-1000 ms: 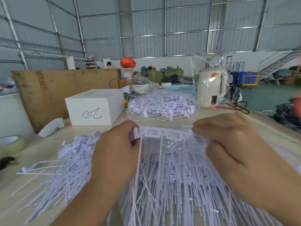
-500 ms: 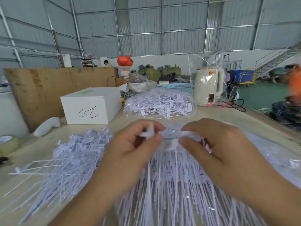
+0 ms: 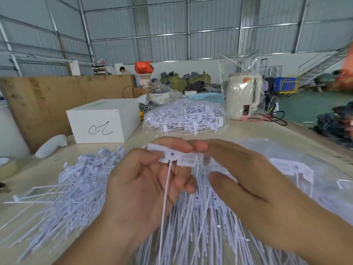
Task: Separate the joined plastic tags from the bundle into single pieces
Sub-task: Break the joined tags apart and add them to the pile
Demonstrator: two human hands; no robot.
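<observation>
Both hands pinch the joined tag strip [image 3: 179, 156], its heads running crosswise between them: left hand [image 3: 145, 180] on the end tag, right hand [image 3: 246, 180] beside it.

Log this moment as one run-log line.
left hand: pinches end of joined white plastic tag strip | right hand: grips strip's other end | loose pile of separated white tags: on table, left | step: splitting

Bright even daylight, blurred warped edges
</observation>
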